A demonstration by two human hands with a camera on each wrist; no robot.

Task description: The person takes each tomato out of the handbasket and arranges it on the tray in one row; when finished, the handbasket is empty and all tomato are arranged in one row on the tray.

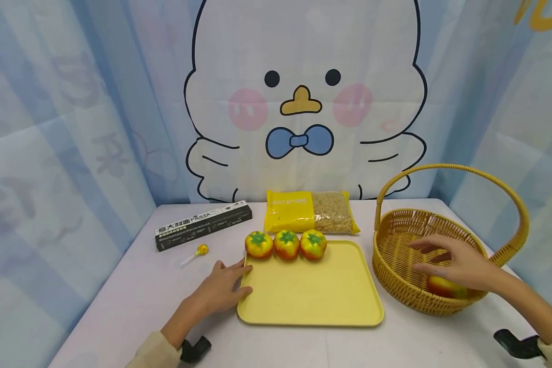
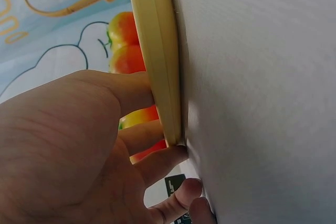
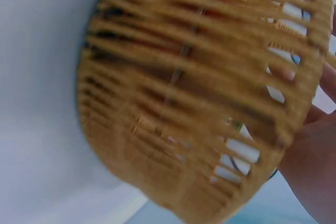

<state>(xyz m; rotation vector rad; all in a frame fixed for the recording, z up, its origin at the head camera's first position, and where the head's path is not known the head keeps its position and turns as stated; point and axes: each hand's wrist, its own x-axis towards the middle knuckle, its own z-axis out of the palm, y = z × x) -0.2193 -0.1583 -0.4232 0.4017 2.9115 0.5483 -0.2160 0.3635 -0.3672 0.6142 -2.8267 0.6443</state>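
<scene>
My left hand [image 1: 221,289] rests at the left rim of a yellow tray [image 1: 313,301], thumb and fingers reaching over the edge; the left wrist view shows this hand [image 2: 79,140] against the tray's side [image 2: 157,51]. Along the tray's back edge sit three yellow-red, persimmon-like fruits [image 1: 287,245] with green tops. On the right, my right hand [image 1: 455,260] hovers inside a wicker basket [image 1: 397,286], fingers loosely bent and apart from the thumb. Beneath it lies a red-and-yellow fruit [image 1: 446,287], partly covered by the hand. Basket weave [image 3: 184,77] hides most of that hand in the right wrist view.
Behind the tray lies a yellow bag of pasta [image 1: 310,212]. A black-and-white pasta box [image 1: 204,225] lies at the back left, with a yellow lollipop [image 1: 202,249] in front of it. The basket's tall handle [image 1: 451,166] arches above the right hand. Printed curtains surround the table.
</scene>
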